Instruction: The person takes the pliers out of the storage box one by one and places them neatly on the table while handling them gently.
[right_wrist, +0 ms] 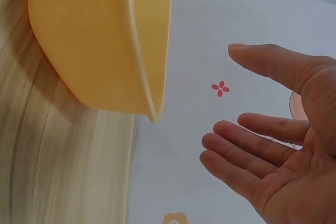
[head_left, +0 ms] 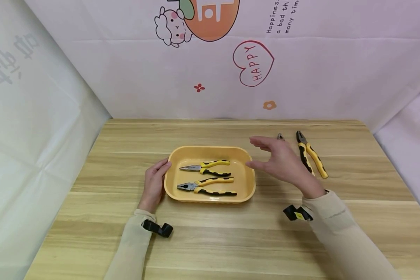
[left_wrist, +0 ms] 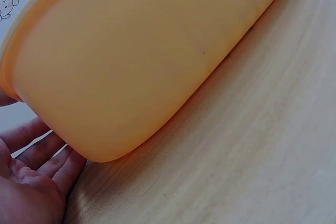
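Tray (head_left: 246,182) sits between left fingers (head_left: 161,166), touching, and right fingers (head_left: 257,142).

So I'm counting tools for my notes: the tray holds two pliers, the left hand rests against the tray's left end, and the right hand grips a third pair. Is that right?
Not quite. The right hand grips nothing: the head and right wrist views show it open and empty beside the tray. Two pliers do lie inside, and the left hand does rest against the left end. More pliers lie on the table.
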A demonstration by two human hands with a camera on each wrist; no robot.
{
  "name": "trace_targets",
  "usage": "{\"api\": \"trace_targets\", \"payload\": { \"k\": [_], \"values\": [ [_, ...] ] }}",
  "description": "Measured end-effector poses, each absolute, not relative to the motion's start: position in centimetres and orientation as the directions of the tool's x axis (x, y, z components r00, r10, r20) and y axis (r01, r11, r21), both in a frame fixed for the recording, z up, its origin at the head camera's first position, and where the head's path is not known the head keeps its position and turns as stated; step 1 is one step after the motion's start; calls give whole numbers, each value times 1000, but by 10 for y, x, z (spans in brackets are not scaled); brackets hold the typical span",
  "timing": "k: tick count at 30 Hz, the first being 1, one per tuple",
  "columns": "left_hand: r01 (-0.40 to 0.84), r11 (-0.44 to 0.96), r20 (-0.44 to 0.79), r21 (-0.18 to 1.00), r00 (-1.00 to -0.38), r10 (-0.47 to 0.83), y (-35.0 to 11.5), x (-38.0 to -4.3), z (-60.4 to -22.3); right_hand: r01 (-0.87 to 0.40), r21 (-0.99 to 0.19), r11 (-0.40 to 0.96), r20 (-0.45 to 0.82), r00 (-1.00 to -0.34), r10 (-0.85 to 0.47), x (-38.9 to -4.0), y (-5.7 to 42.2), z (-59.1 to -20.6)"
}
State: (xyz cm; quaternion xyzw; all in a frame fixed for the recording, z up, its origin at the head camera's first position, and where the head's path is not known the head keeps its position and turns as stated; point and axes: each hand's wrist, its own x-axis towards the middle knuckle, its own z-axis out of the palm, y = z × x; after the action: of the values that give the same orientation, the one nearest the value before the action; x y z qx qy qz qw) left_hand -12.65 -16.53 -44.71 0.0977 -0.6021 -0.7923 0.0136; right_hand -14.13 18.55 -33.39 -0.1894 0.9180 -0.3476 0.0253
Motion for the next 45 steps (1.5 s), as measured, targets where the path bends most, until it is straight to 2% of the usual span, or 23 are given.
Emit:
{"api": "trace_targets", "payload": {
  "k": [7, 14, 31, 45],
  "values": [
    [-104, -270, -144, 957, -981, -133, -166, -126, -447, -332, -639, 694, 57, -920, -388, -142, 179, -331],
    [-94, -271, -137, 958, -980, -146, -166, -127, -447, -387, -639, 664, 88, -895, -437, -146, 173, -331],
    [-104, -270, -148, 957, -977, -151, -166, -128, -449, -402, -531, 746, 34, -890, -456, -151, 153, -331],
    [-91, -270, -137, 959, -978, -159, -165, -129, -449, -470, -493, 733, 30, -851, -525, -156, 137, -328]
  ]
}}
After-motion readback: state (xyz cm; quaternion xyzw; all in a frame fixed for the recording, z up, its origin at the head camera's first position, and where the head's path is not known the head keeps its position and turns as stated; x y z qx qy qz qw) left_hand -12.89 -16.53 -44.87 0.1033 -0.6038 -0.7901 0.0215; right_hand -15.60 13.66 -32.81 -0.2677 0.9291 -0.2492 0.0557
